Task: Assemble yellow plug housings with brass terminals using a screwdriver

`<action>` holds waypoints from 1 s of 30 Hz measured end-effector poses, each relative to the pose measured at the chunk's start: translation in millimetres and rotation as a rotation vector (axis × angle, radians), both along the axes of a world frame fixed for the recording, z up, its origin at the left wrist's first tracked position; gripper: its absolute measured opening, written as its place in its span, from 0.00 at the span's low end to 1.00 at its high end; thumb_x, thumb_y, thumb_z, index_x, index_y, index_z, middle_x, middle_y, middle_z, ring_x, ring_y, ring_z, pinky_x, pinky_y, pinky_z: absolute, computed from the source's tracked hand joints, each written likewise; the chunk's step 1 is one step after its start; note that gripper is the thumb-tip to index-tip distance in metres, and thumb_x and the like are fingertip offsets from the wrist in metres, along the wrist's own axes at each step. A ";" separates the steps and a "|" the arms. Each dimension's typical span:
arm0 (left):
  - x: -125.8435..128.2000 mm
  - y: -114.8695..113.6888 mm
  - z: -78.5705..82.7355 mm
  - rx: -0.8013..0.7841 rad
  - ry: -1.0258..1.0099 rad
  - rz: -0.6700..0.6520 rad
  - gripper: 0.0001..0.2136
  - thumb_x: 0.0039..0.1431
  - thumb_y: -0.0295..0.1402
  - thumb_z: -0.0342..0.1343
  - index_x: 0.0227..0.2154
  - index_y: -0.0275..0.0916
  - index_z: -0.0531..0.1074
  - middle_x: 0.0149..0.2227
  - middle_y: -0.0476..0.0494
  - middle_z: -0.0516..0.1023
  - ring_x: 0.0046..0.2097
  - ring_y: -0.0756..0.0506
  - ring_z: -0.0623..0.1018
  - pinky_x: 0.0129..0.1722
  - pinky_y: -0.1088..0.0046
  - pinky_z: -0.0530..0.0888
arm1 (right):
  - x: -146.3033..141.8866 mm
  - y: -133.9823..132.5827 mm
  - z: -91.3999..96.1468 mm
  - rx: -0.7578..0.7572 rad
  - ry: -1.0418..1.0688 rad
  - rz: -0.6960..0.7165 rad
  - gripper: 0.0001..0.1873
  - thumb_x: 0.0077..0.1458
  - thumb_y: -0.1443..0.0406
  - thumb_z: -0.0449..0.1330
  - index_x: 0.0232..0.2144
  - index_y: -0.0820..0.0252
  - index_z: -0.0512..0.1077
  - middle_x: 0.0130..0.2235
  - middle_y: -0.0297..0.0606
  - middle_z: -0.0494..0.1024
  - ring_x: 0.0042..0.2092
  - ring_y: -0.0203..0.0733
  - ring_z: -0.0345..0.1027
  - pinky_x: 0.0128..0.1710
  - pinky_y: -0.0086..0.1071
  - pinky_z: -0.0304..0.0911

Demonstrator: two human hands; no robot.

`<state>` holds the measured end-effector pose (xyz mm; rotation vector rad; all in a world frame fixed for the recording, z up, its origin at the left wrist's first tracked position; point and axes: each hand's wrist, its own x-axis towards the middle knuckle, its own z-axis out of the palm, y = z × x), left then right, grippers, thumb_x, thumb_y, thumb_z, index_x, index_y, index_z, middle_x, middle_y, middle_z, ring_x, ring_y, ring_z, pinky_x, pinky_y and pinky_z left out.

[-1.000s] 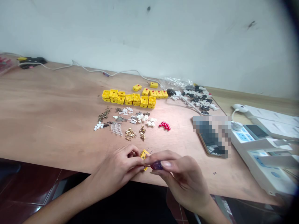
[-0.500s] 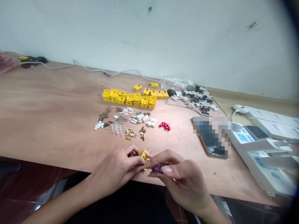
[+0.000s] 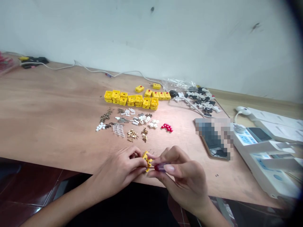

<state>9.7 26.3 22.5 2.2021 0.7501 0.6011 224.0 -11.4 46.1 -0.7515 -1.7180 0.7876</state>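
My left hand (image 3: 118, 173) pinches a small yellow plastic housing (image 3: 147, 159) just above the near edge of the wooden table (image 3: 54, 113). My right hand (image 3: 183, 178) is closed round a small purple-handled tool (image 3: 161, 167), probably a screwdriver, whose tip meets the yellow housing. Farther out lie rows of yellow housings (image 3: 132, 99), and piles of small screws (image 3: 105, 115), white clips (image 3: 145, 119), brass contacts (image 3: 132, 135), clear pieces (image 3: 118, 130) and red buttons (image 3: 167, 127).
A phone (image 3: 214, 137) lies right of the parts. A white power strip (image 3: 260, 148) and white boxes (image 3: 276, 121) fill the right end. A heap of black and white parts (image 3: 201, 99) beside a clear bag sits at the back. A white cable (image 3: 94, 71) runs along the wall.
My right hand has turned a little on the purple tool, with its fingers lifting; the yellow housing stays pinched in my left hand. Nothing else has moved.
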 end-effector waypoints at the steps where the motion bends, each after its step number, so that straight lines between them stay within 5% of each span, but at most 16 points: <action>1: 0.1 0.1 0.5 0.000 0.002 0.000 0.06 0.70 0.29 0.55 0.45 0.42 0.76 0.50 0.43 0.74 0.47 0.45 0.76 0.46 0.69 0.74 | -0.1 0.4 -0.3 0.030 0.005 -0.030 0.37 0.54 0.81 0.67 0.55 0.34 0.69 0.39 0.29 0.72 0.37 0.35 0.75 0.37 0.33 0.79; 7: 1.3 -0.3 2.7 0.030 0.011 0.016 0.08 0.71 0.28 0.53 0.46 0.41 0.75 0.46 0.43 0.74 0.45 0.45 0.76 0.42 0.69 0.74 | 9.5 -0.5 8.5 -0.123 -0.067 0.148 0.27 0.65 0.77 0.56 0.57 0.40 0.67 0.53 0.38 0.78 0.54 0.44 0.76 0.47 0.44 0.79; 14: 1.8 -1.2 3.4 0.032 0.028 0.019 0.08 0.72 0.32 0.53 0.44 0.41 0.78 0.45 0.42 0.74 0.44 0.45 0.76 0.43 0.69 0.74 | 5.1 3.1 8.8 -0.037 0.071 -0.054 0.29 0.54 0.78 0.68 0.49 0.39 0.74 0.36 0.29 0.73 0.38 0.37 0.75 0.50 0.48 0.80; 20: 1.5 -1.0 3.0 0.058 0.035 0.026 0.07 0.72 0.30 0.53 0.46 0.41 0.76 0.45 0.44 0.74 0.43 0.45 0.75 0.41 0.70 0.72 | 11.7 -1.7 9.6 -0.143 -0.057 0.122 0.31 0.63 0.79 0.57 0.57 0.39 0.68 0.50 0.35 0.79 0.54 0.43 0.76 0.49 0.44 0.79; 23: 1.0 -0.8 2.4 0.047 0.033 0.013 0.07 0.71 0.29 0.54 0.45 0.42 0.76 0.45 0.45 0.73 0.44 0.46 0.76 0.41 0.71 0.72 | 9.0 1.0 8.7 -0.113 -0.007 0.091 0.31 0.63 0.79 0.57 0.57 0.37 0.69 0.47 0.33 0.81 0.48 0.40 0.79 0.46 0.40 0.81; 26: 0.2 -0.3 3.2 0.030 0.039 0.006 0.06 0.71 0.29 0.55 0.44 0.41 0.76 0.45 0.45 0.73 0.44 0.46 0.76 0.41 0.71 0.72 | 4.7 3.8 7.1 -0.067 0.048 -0.011 0.31 0.57 0.79 0.65 0.53 0.36 0.73 0.39 0.29 0.77 0.38 0.36 0.76 0.53 0.48 0.78; 30: 2.0 2.0 5.1 -0.039 0.037 -0.008 0.04 0.69 0.28 0.58 0.44 0.41 0.75 0.47 0.46 0.73 0.47 0.46 0.76 0.43 0.72 0.72 | 5.2 3.6 7.3 -0.068 0.015 -0.028 0.37 0.52 0.81 0.68 0.53 0.35 0.72 0.38 0.28 0.75 0.39 0.37 0.73 0.57 0.52 0.75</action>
